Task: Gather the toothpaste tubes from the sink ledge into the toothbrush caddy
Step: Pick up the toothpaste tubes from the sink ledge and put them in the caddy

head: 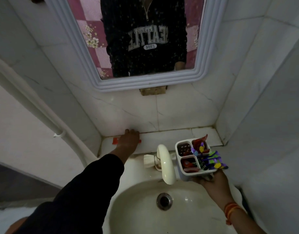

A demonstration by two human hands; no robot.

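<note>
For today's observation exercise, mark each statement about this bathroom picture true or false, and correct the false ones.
1. The left hand lies on a red tube on the ledge. True.
2. The right hand holds the caddy from below. True.
3. The caddy is empty. False: it holds red and purple packets, with one compartment bare.
4. The caddy stands in the basin. False: it is held up beside the tap.
5. The mirror hangs above the ledge. True.
</note>
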